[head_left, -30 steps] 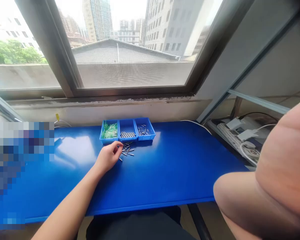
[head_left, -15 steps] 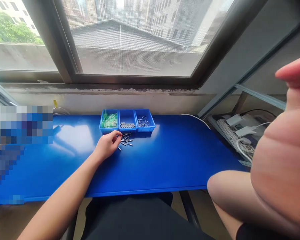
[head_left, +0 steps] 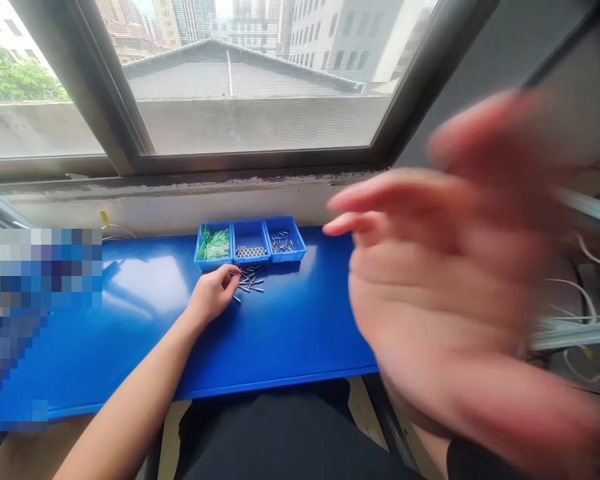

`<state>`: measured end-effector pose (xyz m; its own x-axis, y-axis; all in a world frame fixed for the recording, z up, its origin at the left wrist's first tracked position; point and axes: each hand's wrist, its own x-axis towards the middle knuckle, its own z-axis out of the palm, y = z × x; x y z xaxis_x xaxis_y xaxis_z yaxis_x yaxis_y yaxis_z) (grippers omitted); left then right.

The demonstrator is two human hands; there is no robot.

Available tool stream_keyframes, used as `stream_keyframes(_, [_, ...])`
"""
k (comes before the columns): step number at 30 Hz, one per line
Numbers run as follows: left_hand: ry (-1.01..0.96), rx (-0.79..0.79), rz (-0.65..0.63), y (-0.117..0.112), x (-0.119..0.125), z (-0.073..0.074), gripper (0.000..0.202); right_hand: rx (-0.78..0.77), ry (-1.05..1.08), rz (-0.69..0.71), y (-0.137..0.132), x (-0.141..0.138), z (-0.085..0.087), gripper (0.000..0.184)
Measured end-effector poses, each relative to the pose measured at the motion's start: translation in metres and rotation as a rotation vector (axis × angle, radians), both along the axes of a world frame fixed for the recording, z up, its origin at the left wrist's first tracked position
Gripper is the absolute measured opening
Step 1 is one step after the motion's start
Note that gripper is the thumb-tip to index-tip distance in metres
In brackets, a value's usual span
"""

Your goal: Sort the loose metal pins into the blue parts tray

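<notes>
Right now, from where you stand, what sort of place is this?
Probably a small-parts workbench in an upper-floor room: a blue bench top, a three-compartment blue parts tray, loose metal pins.

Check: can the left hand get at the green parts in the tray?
Probably yes. The left hand sits near the green parts in the blue tray; only the tray's low front wall needs clearing, and the loose metal pins lie to its right, off that path.

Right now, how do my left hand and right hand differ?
Your left hand is low at the blue table, fingers curled beside the loose metal pins; your right hand is raised near the camera, fingers spread. The left is sharp, the right motion-blurred. Both are bare.
</notes>
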<state>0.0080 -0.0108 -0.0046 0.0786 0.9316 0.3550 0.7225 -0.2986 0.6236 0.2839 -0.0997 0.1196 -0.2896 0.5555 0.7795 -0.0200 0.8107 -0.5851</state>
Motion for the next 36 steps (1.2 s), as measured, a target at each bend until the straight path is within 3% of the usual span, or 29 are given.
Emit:
stream_keyframes(1, [0.005, -0.003, -0.001, 0.000, 0.000, 0.001, 0.023, 0.013, 0.091, 0.003, 0.026, -0.020, 0.002, 0.054])
stream_keyframes(2, [0.015, -0.002, 0.000, 0.000, 0.000, 0.001, 0.023, -0.034, 0.061, 0.022, 0.052, -0.039, -0.001, 0.038])
stream_keyframes(5, [0.053, 0.014, 0.017, 0.001, 0.000, 0.001, 0.023, -0.328, -0.293, 0.099, 0.106, -0.075, -0.034, 0.025])
stream_keyframes(7, [0.056, 0.014, 0.023, 0.002, -0.001, -0.001, 0.023, -0.441, -0.398, 0.025, 0.122, -0.084, -0.067, 0.023])
stream_keyframes(9, [0.052, 0.000, 0.018, 0.003, -0.002, -0.003, 0.023, -0.425, -0.505, -0.061, 0.127, -0.086, -0.096, 0.018])
stream_keyframes(12, [0.051, -0.022, 0.009, 0.003, -0.003, -0.005, 0.024, -0.409, -0.671, -0.084, 0.128, -0.088, -0.117, 0.013])
stream_keyframes(24, [0.103, -0.036, -0.019, 0.003, -0.001, -0.001, 0.024, -0.322, -0.850, 0.080, 0.122, -0.093, -0.124, 0.016])
stream_keyframes(30, [0.113, -0.031, -0.034, 0.003, -0.001, -0.002, 0.025, -0.300, -0.862, 0.075, 0.124, -0.095, -0.127, 0.009])
stream_keyframes(36, [0.132, -0.064, -0.042, 0.003, -0.001, -0.003, 0.024, -0.283, -0.891, -0.036, 0.118, -0.103, -0.130, 0.013])
